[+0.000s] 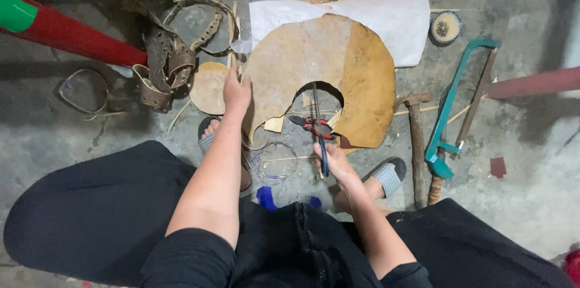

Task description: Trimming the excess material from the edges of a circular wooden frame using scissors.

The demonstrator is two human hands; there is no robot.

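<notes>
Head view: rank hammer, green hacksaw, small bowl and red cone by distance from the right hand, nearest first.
From the right hand:
1. Hammer, just to its right on the floor.
2. Green hacksaw, further right, past the hammer.
3. Small bowl, up and to the right, beside the white sheet.
4. Red cone, far upper left, beyond the left hand.

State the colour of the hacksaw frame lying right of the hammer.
Teal-green, on the bow-shaped metal hacksaw frame; it shows best in the head view.
</notes>
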